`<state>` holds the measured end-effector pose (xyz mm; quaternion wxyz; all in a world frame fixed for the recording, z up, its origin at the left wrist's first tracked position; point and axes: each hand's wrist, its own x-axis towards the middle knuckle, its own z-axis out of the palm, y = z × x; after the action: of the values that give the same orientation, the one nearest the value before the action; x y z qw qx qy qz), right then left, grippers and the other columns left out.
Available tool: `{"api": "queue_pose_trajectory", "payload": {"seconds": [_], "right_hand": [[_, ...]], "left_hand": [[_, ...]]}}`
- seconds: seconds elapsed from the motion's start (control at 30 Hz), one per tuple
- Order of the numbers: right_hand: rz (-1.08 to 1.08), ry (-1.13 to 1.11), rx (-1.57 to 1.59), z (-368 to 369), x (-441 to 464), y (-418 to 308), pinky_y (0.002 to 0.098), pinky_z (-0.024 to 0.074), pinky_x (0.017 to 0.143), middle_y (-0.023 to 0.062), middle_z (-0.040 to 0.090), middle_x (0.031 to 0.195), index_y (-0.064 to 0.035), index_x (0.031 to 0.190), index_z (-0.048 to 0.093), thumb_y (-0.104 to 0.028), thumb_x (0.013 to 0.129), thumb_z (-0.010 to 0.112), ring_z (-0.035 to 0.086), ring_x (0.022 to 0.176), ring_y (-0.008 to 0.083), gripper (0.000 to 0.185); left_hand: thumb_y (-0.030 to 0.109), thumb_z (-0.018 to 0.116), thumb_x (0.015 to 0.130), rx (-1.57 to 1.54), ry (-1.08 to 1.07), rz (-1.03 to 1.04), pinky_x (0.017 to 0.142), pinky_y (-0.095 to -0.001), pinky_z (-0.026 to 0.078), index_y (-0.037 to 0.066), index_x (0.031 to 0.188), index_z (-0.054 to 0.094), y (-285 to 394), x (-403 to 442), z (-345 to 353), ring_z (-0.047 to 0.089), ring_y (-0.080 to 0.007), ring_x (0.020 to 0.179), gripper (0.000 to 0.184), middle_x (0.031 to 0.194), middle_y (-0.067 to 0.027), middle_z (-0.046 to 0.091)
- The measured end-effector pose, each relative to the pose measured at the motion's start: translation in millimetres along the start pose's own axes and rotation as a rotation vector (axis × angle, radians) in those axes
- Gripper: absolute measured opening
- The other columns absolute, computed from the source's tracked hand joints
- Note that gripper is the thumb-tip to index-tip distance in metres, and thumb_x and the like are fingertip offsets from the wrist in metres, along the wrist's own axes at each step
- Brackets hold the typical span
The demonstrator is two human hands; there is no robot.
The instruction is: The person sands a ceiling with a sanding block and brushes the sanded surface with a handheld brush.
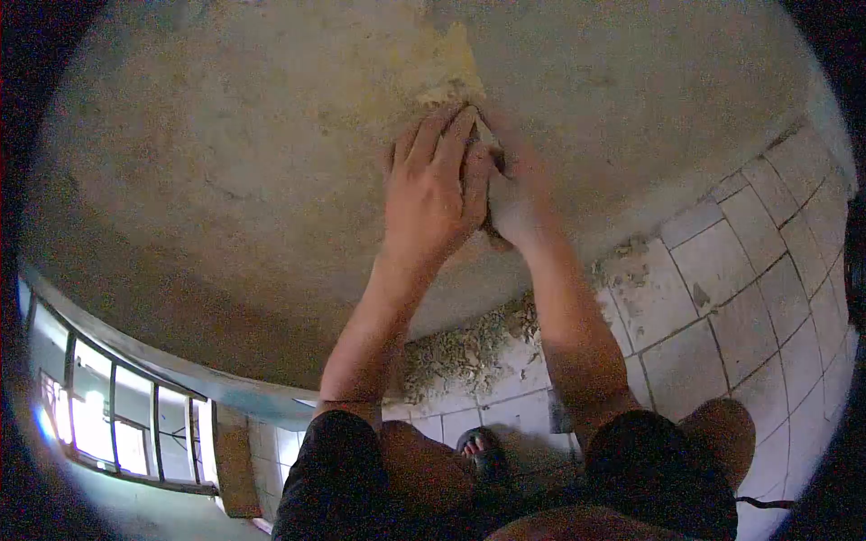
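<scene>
Both my hands meet on the worn wall, just below a yellow patch [456, 63] of bare or peeled surface. My left hand [426, 194] is closed against a scraper [485, 133], its fingers stretched up along the tool and its thumb beside it. Wrapped round the same tool from the right is my right hand [521, 203], smeared by motion. Only a pale, flat bit of the scraper and a dark part below it show; the fingers hide the rest.
Paint flakes and crumbs [469, 356] lie along the foot of the wall on the white tiled floor [681, 365]. A sandalled foot [483, 451] stands below my arms. At lower left is a bright barred window [135, 433]. A dark cord [765, 502] lies at lower right.
</scene>
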<state>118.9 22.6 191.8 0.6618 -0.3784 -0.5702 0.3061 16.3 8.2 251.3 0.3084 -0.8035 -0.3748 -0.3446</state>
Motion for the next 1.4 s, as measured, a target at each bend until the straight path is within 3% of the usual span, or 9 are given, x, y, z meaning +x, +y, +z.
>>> {"api": "queue_pose_trajectory", "payload": {"seconds": [0.1,0.33,0.53,0.93,1.03,1.1,1.23,1.3,1.4], "right_hand": [[-0.179,0.051,0.164,18,15,7,0.0356,0.0445,0.101,0.0200,0.060,0.130,-0.0115,0.145,0.045,-0.011,0.097,0.053,0.060,0.116,0.0267,0.049],[-0.229,0.074,0.164,34,38,11,0.0352,0.0451,0.100,0.0194,0.061,0.130,-0.0131,0.145,0.047,-0.013,0.097,0.052,0.060,0.118,0.0275,0.048],[0.121,-0.121,0.290,16,40,-24,0.0416,0.0425,0.104,0.0212,0.055,0.135,-0.0060,0.143,0.044,-0.010,0.096,0.053,0.054,0.125,0.0356,0.048],[-0.268,0.207,0.112,29,41,-2,0.0345,0.0511,0.081,0.0151,0.070,0.104,-0.0095,0.137,0.054,-0.017,0.097,0.054,0.066,0.090,0.0217,0.040],[-0.149,0.046,0.272,19,36,-10,0.0417,0.0468,0.098,0.0218,0.059,0.129,-0.0089,0.139,0.050,-0.015,0.095,0.054,0.058,0.118,0.0379,0.044],[-0.111,0.061,0.176,17,33,-13,0.0369,0.0520,0.067,0.0126,0.069,0.089,-0.0036,0.124,0.060,-0.022,0.096,0.056,0.064,0.076,0.0209,0.033],[-0.042,0.031,0.268,21,37,-16,0.0353,0.0516,0.059,0.0121,0.069,0.088,-0.0034,0.125,0.059,-0.022,0.096,0.055,0.062,0.066,0.0189,0.034],[-0.033,0.057,0.110,16,38,-25,0.0405,0.0459,0.099,0.0198,0.058,0.130,-0.0057,0.133,0.053,-0.010,0.093,0.056,0.058,0.119,0.0308,0.040],[-0.034,-0.028,0.383,18,33,-11,0.0403,0.0460,0.099,0.0196,0.056,0.133,-0.0054,0.133,0.053,-0.010,0.094,0.056,0.056,0.121,0.0315,0.040]], "left_hand": [[0.019,0.051,0.095,0.070,-0.018,-0.031,0.102,-0.0468,0.038,0.003,0.123,0.062,-16,-4,10,0.054,-0.0351,0.120,0.034,0.130,-0.0146,0.059],[0.022,0.044,0.098,0.093,-0.016,-0.104,0.106,-0.0494,0.033,0.004,0.128,0.061,-26,5,15,0.051,-0.0331,0.126,0.038,0.136,-0.0128,0.057],[0.023,0.044,0.099,-0.040,0.038,-0.133,0.106,-0.0510,0.032,0.004,0.123,0.063,-29,19,13,0.052,-0.0342,0.126,0.037,0.131,-0.0134,0.061],[0.022,0.042,0.099,-0.058,0.092,-0.097,0.105,-0.0510,0.033,0.003,0.118,0.066,-29,16,21,0.053,-0.0336,0.125,0.036,0.127,-0.0138,0.063],[0.022,0.042,0.099,-0.024,0.055,-0.118,0.105,-0.0505,0.033,0.003,0.117,0.067,-28,17,20,0.053,-0.0330,0.125,0.036,0.127,-0.0128,0.064],[0.023,0.043,0.099,-0.004,0.047,-0.156,0.104,-0.0502,0.034,0.003,0.117,0.067,-22,14,17,0.053,-0.0328,0.125,0.036,0.127,-0.0121,0.064],[0.024,0.043,0.099,-0.051,0.069,-0.096,0.103,-0.0504,0.035,0.003,0.114,0.068,-36,15,26,0.052,-0.0331,0.125,0.035,0.127,-0.0123,0.064],[0.025,0.043,0.099,-0.038,0.126,-0.081,0.101,-0.0503,0.036,0.004,0.111,0.068,-37,18,27,0.055,-0.0336,0.122,0.035,0.125,-0.0135,0.064],[0.026,0.045,0.098,-0.071,-0.001,-0.148,0.100,-0.0495,0.038,0.004,0.111,0.068,-26,16,15,0.057,-0.0350,0.117,0.034,0.122,-0.0149,0.065]]}}
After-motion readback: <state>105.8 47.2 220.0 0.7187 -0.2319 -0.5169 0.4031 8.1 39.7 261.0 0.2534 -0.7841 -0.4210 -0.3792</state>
